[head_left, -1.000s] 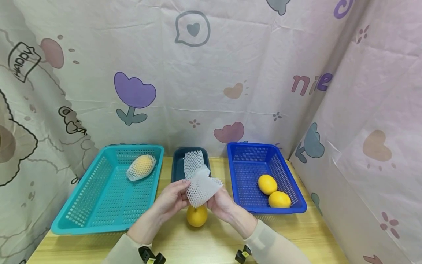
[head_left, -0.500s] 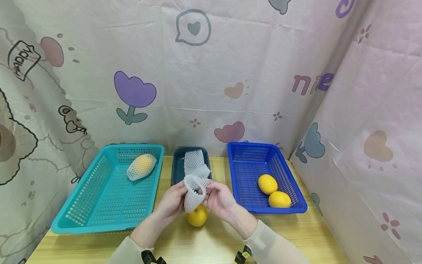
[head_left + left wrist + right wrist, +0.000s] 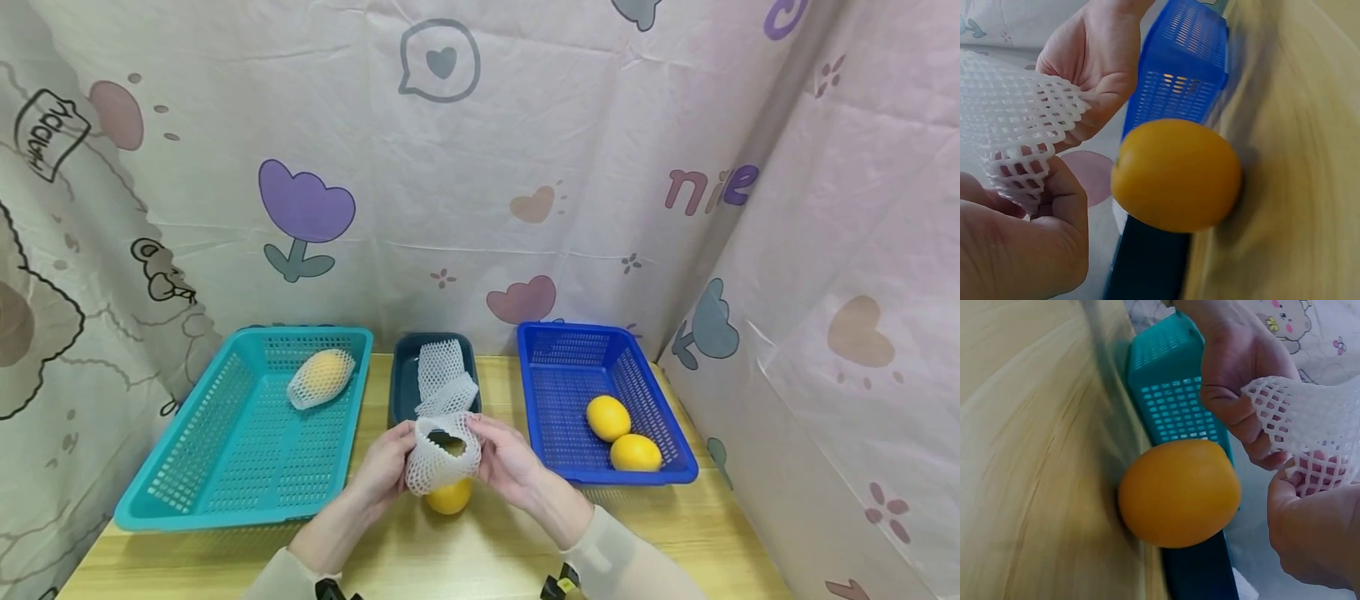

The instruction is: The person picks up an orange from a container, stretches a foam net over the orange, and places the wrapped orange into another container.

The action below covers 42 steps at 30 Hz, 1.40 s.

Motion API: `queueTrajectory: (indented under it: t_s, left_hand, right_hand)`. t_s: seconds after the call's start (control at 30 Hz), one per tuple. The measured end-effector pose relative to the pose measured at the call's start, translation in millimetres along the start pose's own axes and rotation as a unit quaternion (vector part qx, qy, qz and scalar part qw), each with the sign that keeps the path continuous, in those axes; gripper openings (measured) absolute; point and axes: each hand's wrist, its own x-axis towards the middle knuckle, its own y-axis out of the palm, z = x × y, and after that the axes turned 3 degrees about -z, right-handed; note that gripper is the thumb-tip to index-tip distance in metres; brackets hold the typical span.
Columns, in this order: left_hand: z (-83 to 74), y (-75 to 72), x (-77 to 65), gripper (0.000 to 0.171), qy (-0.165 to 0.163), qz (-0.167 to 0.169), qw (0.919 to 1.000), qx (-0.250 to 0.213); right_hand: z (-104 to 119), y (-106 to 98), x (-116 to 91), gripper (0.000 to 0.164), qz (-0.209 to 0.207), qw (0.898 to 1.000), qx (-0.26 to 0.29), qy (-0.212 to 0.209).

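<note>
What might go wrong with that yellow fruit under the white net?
The fruit sits loose on the table, so a bump could roll it away. The net is thin and held open between the left hand and right hand, so pulling hard might tear it. Its edge might also catch on the round fruit.

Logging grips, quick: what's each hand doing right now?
Left hand: holding one side of the white foam net.
Right hand: holding the white foam net's other side.

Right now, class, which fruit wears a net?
The fruit in the teal basket: white net covers it, while the two fruits in the blue basket and the lone fruit on the table are bare.
</note>
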Motion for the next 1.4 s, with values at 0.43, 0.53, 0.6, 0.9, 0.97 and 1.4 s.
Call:
queueTrajectory:
  t_s: [0.43,0.53,0.6,0.9,0.97,1.4]
  left_hand:
    - [22.0,-6.0,2.7,0.025,0.002,-0.02,0.9986,0.049]
    - [25.7,-5.0,3.4,0.025,0.006,-0.031,0.9976,0.062]
    - [28.2,-5.1,4.4,0.027,0.007,-0.038,0.9968,0.07]
    - [36.3,-7.7,8.5,0.029,0.027,-0.061,0.9898,0.126]
    - [37.6,-8.5,8.7,0.029,0.03,-0.064,0.9882,0.136]
    - [49.7,-11.5,9.5,0.028,0.026,-0.067,0.9821,0.174]
  right_hand:
    - [-11,-13,-1,0.029,-0.026,0.997,-0.076,0.0]
    - [-13,-16,0,0.025,-0.023,0.996,-0.083,-0.003]
    - [-14,-17,-1,0.023,-0.025,0.996,-0.086,-0.003]
    - [-22,-26,-2,0.027,-0.045,0.992,-0.115,-0.008]
    - [-23,-28,-2,0.023,-0.048,0.992,-0.119,-0.009]
    - [-35,-34,0,0.012,-0.058,0.991,-0.12,0.001]
